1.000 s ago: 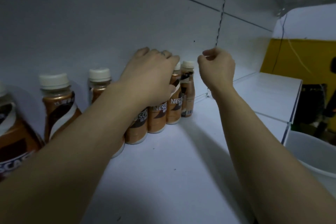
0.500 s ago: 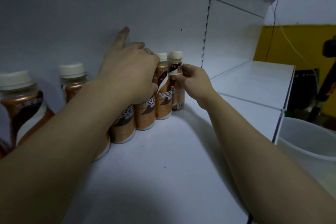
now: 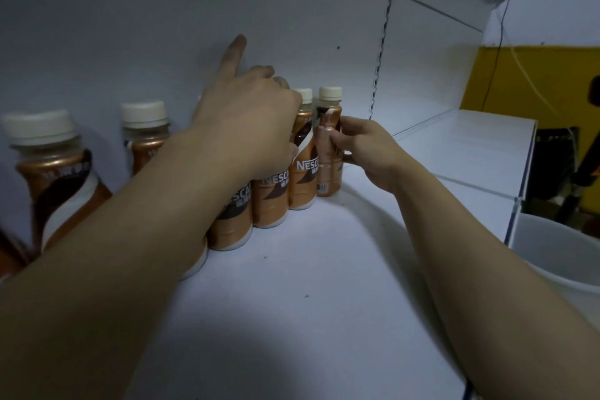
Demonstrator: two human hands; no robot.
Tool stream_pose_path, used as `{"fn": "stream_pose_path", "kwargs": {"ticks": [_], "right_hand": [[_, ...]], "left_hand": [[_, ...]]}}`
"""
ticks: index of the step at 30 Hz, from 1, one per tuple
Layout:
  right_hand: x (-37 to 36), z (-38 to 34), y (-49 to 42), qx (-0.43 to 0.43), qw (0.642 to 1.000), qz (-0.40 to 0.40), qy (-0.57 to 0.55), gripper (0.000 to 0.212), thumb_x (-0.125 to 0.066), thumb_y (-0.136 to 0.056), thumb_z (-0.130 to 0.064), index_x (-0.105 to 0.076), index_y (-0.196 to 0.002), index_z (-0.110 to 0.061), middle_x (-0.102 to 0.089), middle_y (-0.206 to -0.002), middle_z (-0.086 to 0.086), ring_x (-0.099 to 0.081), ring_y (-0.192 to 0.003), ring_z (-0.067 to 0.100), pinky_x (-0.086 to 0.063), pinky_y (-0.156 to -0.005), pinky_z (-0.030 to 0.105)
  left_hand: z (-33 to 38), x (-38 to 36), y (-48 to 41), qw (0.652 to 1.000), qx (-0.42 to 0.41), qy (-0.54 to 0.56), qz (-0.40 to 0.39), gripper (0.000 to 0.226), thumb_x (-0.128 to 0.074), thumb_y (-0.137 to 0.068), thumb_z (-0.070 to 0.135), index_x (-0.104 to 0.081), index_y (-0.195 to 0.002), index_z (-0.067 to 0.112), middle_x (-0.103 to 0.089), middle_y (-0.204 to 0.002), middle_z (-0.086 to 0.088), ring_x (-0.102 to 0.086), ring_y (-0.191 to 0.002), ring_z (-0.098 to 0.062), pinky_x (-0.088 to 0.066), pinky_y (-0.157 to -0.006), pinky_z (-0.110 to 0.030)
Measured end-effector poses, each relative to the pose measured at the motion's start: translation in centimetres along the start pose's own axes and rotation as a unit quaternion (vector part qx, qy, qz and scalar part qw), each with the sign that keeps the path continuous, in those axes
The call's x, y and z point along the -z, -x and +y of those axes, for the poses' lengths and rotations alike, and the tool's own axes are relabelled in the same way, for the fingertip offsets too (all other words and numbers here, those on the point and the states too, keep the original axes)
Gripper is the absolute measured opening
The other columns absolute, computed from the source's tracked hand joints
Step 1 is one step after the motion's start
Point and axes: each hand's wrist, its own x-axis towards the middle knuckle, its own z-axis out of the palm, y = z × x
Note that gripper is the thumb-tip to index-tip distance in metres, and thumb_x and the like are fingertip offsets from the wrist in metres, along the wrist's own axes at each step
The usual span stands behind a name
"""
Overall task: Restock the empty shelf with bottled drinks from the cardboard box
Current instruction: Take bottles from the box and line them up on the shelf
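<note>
A row of brown coffee bottles with cream caps stands along the back wall of the white shelf [image 3: 308,286]. My right hand [image 3: 367,153] grips the body of the rightmost bottle [image 3: 328,146], which stands upright on the shelf. My left hand [image 3: 250,120] rests over the tops of the bottles in the middle of the row [image 3: 302,172], its index finger pointing up at the back wall and the other fingers curled. Two more bottles [image 3: 55,178] stand at the left. The cardboard box is out of sight.
A slotted upright [image 3: 383,32] runs down the back wall just right of the row. Beyond it lies a lower white shelf section [image 3: 470,146]. A white bucket [image 3: 558,256] sits at the lower right, with a yellow wall [image 3: 532,81] behind it.
My right hand dropped from a raised fist near the bottle caps and closed on the rightmost bottle's body. My left hand lifted its index finger off the bottle tops.
</note>
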Motion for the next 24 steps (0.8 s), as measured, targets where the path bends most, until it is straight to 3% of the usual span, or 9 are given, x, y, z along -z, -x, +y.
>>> {"fn": "stream_pose_path", "kwargs": {"ticks": [6, 11, 14, 17, 19, 21, 24], "right_hand": [[0.0, 0.6, 0.0, -0.003, 1.000, 0.030, -0.006, 0.035, -0.068, -0.088, -0.012, -0.063, -0.123, -0.011, -0.073, -0.099, 0.007, -0.070, -0.098, 0.027, -0.054, -0.092, 0.051], [-1.2, 0.6, 0.4, 0.012, 0.995, 0.092, 0.036, 0.043, -0.080, -0.078, -0.026, -0.064, -0.118, -0.020, -0.073, -0.101, 0.003, -0.071, -0.091, 0.019, -0.058, -0.083, 0.039], [-1.6, 0.4, 0.6, 0.019, 0.994, 0.100, 0.051, 0.047, -0.078, -0.080, -0.027, -0.061, -0.123, -0.019, -0.070, -0.106, 0.002, -0.068, -0.092, 0.018, -0.056, -0.074, 0.029], [-1.2, 0.5, 0.7, 0.004, 0.996, 0.082, 0.032, 0.038, -0.072, -0.086, -0.028, -0.063, -0.122, -0.020, -0.070, -0.107, 0.003, -0.068, -0.097, 0.020, -0.057, -0.085, 0.039], [-0.8, 0.3, 0.8, 0.005, 0.997, 0.080, 0.021, 0.025, -0.056, -0.096, -0.032, -0.067, -0.113, -0.018, -0.072, -0.103, 0.006, -0.068, -0.098, 0.024, -0.055, -0.091, 0.046], [-0.5, 0.1, 0.9, -0.004, 0.997, 0.078, 0.023, 0.034, -0.040, -0.103, -0.033, -0.068, -0.114, -0.018, -0.071, -0.103, 0.003, -0.065, -0.102, 0.023, -0.052, -0.093, 0.043], [-0.5, 0.0, 1.1, -0.014, 0.998, 0.047, 0.029, 0.030, -0.041, -0.103, -0.036, -0.064, -0.119, -0.024, -0.069, -0.104, 0.000, -0.064, -0.100, 0.021, -0.055, -0.088, 0.039]], "left_hand": [[0.1, 0.0, 0.0, 1.000, -0.004, -0.019, -0.019, 0.053, -0.052, -0.087, 0.052, -0.053, -0.134, 0.026, -0.049, -0.145, -0.001, -0.029, -0.142, -0.023, 0.011, -0.114, -0.055], [0.3, 0.1, 0.0, 0.999, 0.000, -0.018, -0.027, 0.051, -0.052, -0.087, 0.052, -0.055, -0.132, 0.027, -0.050, -0.144, 0.000, -0.030, -0.141, -0.022, 0.010, -0.115, -0.054], [0.2, 0.1, 0.0, 1.000, 0.003, -0.014, -0.027, 0.050, -0.053, -0.087, 0.050, -0.056, -0.130, 0.027, -0.052, -0.142, 0.001, -0.031, -0.140, -0.021, 0.009, -0.115, -0.052], [0.2, 0.1, 0.0, 0.999, 0.002, -0.017, -0.031, 0.051, -0.055, -0.086, 0.048, -0.054, -0.132, 0.026, -0.050, -0.144, 0.000, -0.029, -0.142, -0.021, 0.010, -0.115, -0.052], [0.2, 0.0, 0.0, 0.999, -0.001, -0.018, -0.032, 0.051, -0.057, -0.085, 0.047, -0.054, -0.131, 0.026, -0.050, -0.143, 0.000, -0.029, -0.142, -0.021, 0.010, -0.115, -0.052], [0.1, 0.1, 0.0, 1.000, -0.002, -0.015, -0.025, 0.052, -0.058, -0.084, 0.047, -0.056, -0.130, 0.025, -0.052, -0.141, 0.000, -0.032, -0.141, -0.022, 0.010, -0.115, -0.052], [0.1, 0.2, 0.0, 1.000, 0.002, -0.012, -0.024, 0.055, -0.058, -0.083, 0.048, -0.054, -0.132, 0.025, -0.051, -0.142, -0.001, -0.031, -0.141, -0.021, 0.010, -0.115, -0.051]]}}
